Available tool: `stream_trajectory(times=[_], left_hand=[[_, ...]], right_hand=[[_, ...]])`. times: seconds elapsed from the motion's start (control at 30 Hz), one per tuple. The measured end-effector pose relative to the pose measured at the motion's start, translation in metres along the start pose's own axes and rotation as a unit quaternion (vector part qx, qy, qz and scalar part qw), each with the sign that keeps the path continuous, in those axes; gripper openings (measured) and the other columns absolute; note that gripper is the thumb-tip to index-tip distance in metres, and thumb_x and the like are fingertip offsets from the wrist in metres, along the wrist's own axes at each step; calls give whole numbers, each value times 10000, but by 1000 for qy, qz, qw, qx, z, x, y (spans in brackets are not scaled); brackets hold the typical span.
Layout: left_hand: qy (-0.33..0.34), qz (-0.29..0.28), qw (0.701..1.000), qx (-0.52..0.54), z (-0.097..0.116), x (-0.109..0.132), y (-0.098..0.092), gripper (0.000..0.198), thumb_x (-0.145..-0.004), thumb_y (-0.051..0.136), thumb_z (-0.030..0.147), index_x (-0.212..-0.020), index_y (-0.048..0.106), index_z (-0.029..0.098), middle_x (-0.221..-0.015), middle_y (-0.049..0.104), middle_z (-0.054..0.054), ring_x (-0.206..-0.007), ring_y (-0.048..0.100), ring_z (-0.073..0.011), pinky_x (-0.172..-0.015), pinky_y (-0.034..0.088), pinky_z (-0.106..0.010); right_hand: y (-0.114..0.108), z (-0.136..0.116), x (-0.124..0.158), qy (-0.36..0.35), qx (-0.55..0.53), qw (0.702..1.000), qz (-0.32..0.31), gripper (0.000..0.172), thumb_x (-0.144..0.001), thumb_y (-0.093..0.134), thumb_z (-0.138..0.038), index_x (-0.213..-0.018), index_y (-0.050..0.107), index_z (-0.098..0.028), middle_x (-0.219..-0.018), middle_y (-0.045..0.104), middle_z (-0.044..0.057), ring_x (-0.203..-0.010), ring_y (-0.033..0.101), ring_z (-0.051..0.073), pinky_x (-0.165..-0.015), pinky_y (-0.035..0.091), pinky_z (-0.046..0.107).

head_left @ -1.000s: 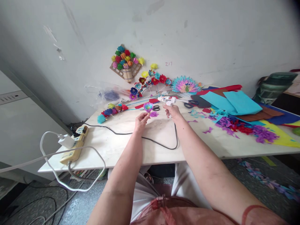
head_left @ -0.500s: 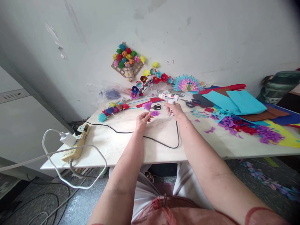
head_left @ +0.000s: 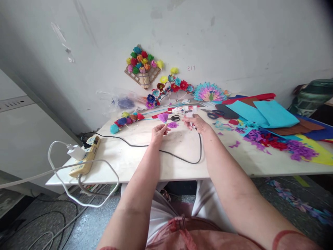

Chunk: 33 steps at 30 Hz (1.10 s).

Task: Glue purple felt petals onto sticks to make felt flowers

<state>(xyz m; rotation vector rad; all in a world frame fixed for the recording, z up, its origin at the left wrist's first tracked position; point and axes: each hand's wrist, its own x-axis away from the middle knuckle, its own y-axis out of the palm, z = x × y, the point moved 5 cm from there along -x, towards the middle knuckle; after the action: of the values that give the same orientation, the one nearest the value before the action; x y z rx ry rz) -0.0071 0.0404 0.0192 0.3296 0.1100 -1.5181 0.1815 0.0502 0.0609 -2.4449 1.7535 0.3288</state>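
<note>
Between the fingertips of my left hand (head_left: pixel 159 132) is the base of a purple paper flower (head_left: pixel 163 117), held upright with its petals on top. My right hand (head_left: pixel 195 123) is wrapped round the handle of a white hot glue gun (head_left: pixel 183 110); its nozzle points left, toward the flower but apart from it. A black cord (head_left: pixel 199 149) runs down from the gun and loops left across the table. Just right of my left hand lies a loose purple paper piece (head_left: pixel 173 124). Behind it are black-handled scissors (head_left: pixel 174 118).
A power strip (head_left: pixel 85 161) with a white charger sits at the left edge. Finished paper flowers (head_left: pixel 127 120) lie behind it. Right of me are more scissors (head_left: pixel 215 114), purple scraps (head_left: pixel 299 147) and folded turquoise paper (head_left: pixel 275 114). A peacock-like paper fan (head_left: pixel 210 93) leans at the wall.
The glue gun has turned a little, its body now more level. The purple flower stays in my left hand at nearly the same spot. The whole view has shifted slightly.
</note>
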Motion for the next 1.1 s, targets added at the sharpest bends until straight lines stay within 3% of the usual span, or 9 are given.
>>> stream_trajectory(times=[0.37, 0.5, 0.57, 0.67, 0.73, 0.83, 0.97, 1.1], left_hand=[[-15, 6, 1000, -10, -1, 0, -1, 304, -631, 683, 410, -709, 638, 119, -614, 619, -42, -457, 417, -48, -477, 356, -204], [6, 25, 997, -74, -2, -4, -3, 256, -694, 624, 385, -694, 627, 129, -612, 617, -44, -459, 429, -65, -486, 370, -221], [38, 57, 986, -152, 0, -4, -6, 210, -726, 591, 352, -729, 638, 147, -605, 615, -36, -492, 468, -91, -521, 396, -238], [159, 99, 950, -251, 12, -2, -7, 134, -740, 580, 284, -780, 662, 186, -684, 638, -31, -619, 541, -125, -651, 434, -260], [220, 114, 925, -287, 19, 2, -7, 110, -735, 590, 268, -778, 670, 206, -709, 632, -27, -677, 550, -137, -697, 434, -265], [258, 117, 911, -300, 23, 5, -5, 99, -739, 597, 275, -770, 677, 227, -688, 604, -20, -695, 536, -146, -716, 426, -269], [247, 103, 931, -249, 24, 6, -4, 64, -720, 622, 265, -731, 683, 253, -651, 570, -21, -738, 525, -164, -742, 410, -272], [183, 102, 962, -174, 20, 3, -5, 19, -672, 664, 264, -681, 671, 248, -676, 577, -28, -760, 534, -177, -745, 405, -276]], right_hand=[[6, 2, 0, 6, 67, 997, -24, 317, -568, 727, -383, -570, 530, -134, -421, 478, -34, -295, 365, 53, -282, 264, 201], [4, 1, -1, -7, 44, 999, -10, 305, -578, 720, -370, -571, 523, -136, -428, 479, -34, -309, 375, 53, -287, 265, 198], [0, -1, -1, -20, 5, 1000, 21, 287, -582, 714, -361, -607, 533, -139, -440, 487, -38, -312, 373, 52, -289, 267, 196], [-8, 0, -3, -30, -54, 994, 85, 271, -587, 698, -359, -647, 540, -147, -449, 494, -47, -302, 360, 51, -294, 293, 202], [-13, 1, -4, -28, -77, 989, 120, 273, -586, 690, -368, -647, 540, -148, -451, 496, -47, -300, 361, 51, -299, 310, 208], [-14, 2, -5, -20, -95, 985, 140, 280, -580, 692, -376, -638, 542, -146, -449, 494, -46, -295, 356, 51, -299, 313, 213], [-11, 2, -5, -19, -89, 988, 123, 269, -589, 689, -370, -637, 546, -148, -453, 497, -40, -300, 359, 54, -301, 298, 215], [-9, 4, -5, -17, -71, 991, 115, 268, -591, 685, -373, -646, 536, -158, -458, 494, -42, -304, 355, 54, -303, 296, 214]])
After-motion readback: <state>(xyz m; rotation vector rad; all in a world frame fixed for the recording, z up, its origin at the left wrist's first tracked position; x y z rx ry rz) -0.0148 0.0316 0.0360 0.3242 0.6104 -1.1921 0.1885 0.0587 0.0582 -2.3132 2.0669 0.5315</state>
